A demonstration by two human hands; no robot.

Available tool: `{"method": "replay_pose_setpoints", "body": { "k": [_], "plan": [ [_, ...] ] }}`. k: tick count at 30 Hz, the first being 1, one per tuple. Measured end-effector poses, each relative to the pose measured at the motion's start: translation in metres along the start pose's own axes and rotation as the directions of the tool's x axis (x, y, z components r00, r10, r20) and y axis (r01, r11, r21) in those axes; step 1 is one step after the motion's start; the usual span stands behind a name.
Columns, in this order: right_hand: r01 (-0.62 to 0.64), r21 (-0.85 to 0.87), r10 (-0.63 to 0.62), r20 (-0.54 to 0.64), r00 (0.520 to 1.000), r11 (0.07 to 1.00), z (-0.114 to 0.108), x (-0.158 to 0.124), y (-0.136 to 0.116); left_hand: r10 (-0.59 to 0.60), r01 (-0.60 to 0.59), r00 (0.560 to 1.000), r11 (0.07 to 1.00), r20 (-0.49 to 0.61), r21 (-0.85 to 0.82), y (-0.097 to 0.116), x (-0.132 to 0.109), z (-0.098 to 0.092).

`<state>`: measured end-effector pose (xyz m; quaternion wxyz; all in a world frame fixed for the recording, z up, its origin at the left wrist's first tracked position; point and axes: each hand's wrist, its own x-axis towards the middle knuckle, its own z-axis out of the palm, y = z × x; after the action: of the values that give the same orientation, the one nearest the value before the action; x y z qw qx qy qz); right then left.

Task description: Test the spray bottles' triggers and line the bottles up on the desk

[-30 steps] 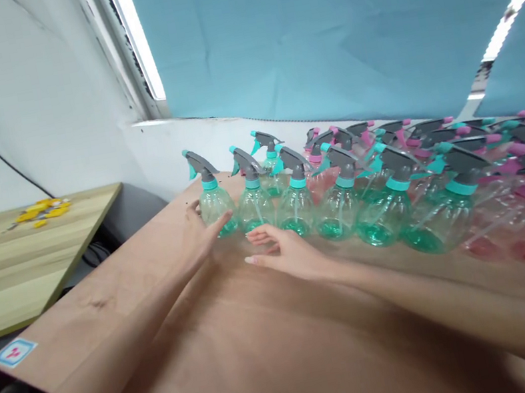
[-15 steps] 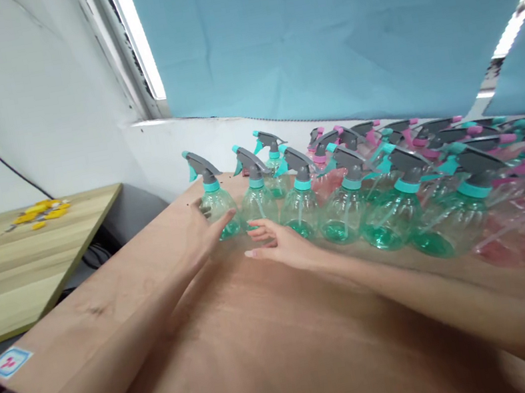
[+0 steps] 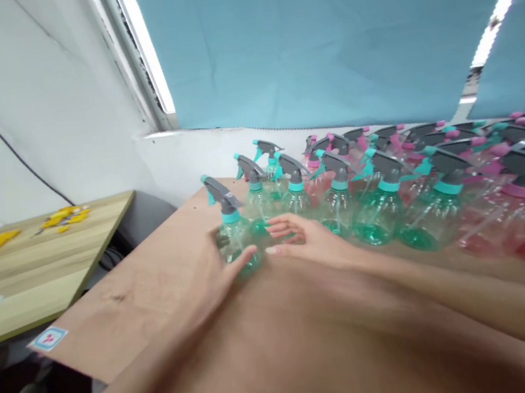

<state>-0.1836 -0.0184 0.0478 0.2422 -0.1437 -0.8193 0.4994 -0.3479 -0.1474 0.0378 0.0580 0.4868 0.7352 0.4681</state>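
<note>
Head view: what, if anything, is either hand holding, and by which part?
The left hand holds the leftmost green spray bottle around its rounded body, below the teal collar. The right hand appears to hold nothing.

A workroom or workshop is suggested by many similar spray bottles (image 3: 377, 213) crowded on a plain bench (image 3: 270, 357), centre to right. At left, yellow pieces (image 3: 76, 216) are strewn on a second bench (image 3: 21, 269) beside a scuffed wall (image 3: 60, 117); above, a window (image 3: 149, 54) is covered by a blue sheet (image 3: 291, 42).
</note>
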Motion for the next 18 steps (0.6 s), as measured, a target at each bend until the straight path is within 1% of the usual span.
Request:
{"method": "replay_pose_setpoints", "body": {
  "k": [3, 5, 6, 8, 10, 12, 15, 18],
  "plan": [
    [0.033, -0.046, -0.034, -0.017, 0.999, 0.998, -0.016, -0.017, -0.014, 0.107, -0.104, 0.99, 0.994, 0.094, -0.03, 0.028, -0.026, 0.012],
    [0.058, -0.081, -0.061, -0.034, 0.998, 0.995, -0.026, -0.029, -0.022, 0.164, -0.16, 0.977, 0.986, 0.14, -0.038, 0.045, -0.039, 0.024],
    [0.074, -0.092, -0.079, -0.051, 0.996, 0.993, -0.03, -0.036, -0.026, 0.193, -0.193, 0.967, 0.981, 0.164, -0.015, 0.053, -0.044, 0.031],
    [0.096, -0.112, -0.108, -0.102, 0.989, 0.989, -0.039, -0.05, -0.033, 0.222, -0.223, 0.954, 0.975, 0.2, -0.018, 0.066, -0.054, 0.049],
    [0.091, -0.112, -0.109, -0.167, 0.98, 0.989, -0.047, -0.067, -0.036, 0.26, -0.262, 0.937, 0.965, 0.234, -0.024, 0.078, -0.061, 0.069],
    [0.071, -0.086, -0.09, -0.244, 0.965, 0.994, -0.056, -0.084, -0.036, 0.294, -0.293, 0.909, 0.955, 0.295, -0.049, 0.088, -0.067, 0.091],
    [0.035, -0.021, -0.041, -0.361, 0.932, 0.999, -0.071, -0.11, -0.033, 0.314, -0.3, 0.873, 0.949, 0.373, -0.099, 0.105, -0.073, 0.122],
    [-0.016, -0.023, 0.004, -0.447, 0.894, 1.0, -0.089, -0.131, -0.029, 0.326, -0.3, 0.833, 0.945, 0.447, -0.131, 0.122, -0.077, 0.147]
  ]
}}
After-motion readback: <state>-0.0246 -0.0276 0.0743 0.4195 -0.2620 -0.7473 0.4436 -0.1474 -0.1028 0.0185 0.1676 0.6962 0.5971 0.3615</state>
